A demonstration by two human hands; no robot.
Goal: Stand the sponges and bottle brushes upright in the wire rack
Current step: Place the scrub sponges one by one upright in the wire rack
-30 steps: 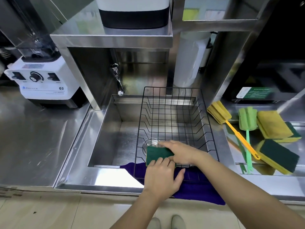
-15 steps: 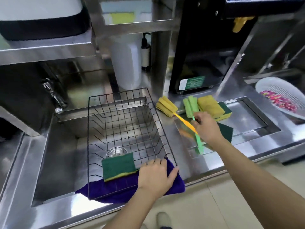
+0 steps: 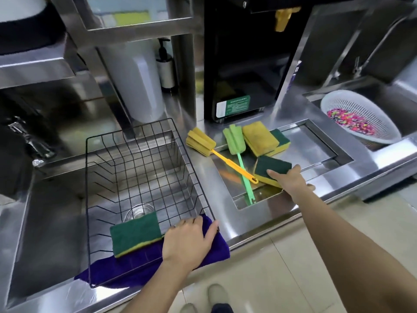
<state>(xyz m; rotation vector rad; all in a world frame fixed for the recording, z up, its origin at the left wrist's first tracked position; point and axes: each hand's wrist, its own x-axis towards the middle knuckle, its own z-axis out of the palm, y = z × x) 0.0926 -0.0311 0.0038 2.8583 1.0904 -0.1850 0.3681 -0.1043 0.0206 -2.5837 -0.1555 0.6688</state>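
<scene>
A black wire rack [image 3: 144, 154] sits over the sink. One green-and-yellow sponge [image 3: 135, 232] stands on edge at the rack's near end. My left hand [image 3: 188, 240] lies flat on the rack's near right corner, over a purple cloth [image 3: 216, 251]. To the right, a yellow bottle brush [image 3: 203, 144] and a green bottle brush [image 3: 234, 141] lie crossed on the counter. Beside them lie two stacked sponges [image 3: 261, 138] and a third sponge [image 3: 272, 169], green side up. My right hand [image 3: 290, 180] touches that third sponge, fingers spread over its near edge.
A recessed steel tray [image 3: 320, 150] holds the brushes and sponges. A white colander [image 3: 361, 118] with coloured bits sits in the far right sink. A black machine [image 3: 243, 64] and a white container [image 3: 137, 82] stand behind. A faucet [image 3: 27, 141] is at left.
My right hand left the sponge in the rack, swung right past the brush handles and now rests on the loose sponge. The view turned right. My left hand stayed on the rack corner.
</scene>
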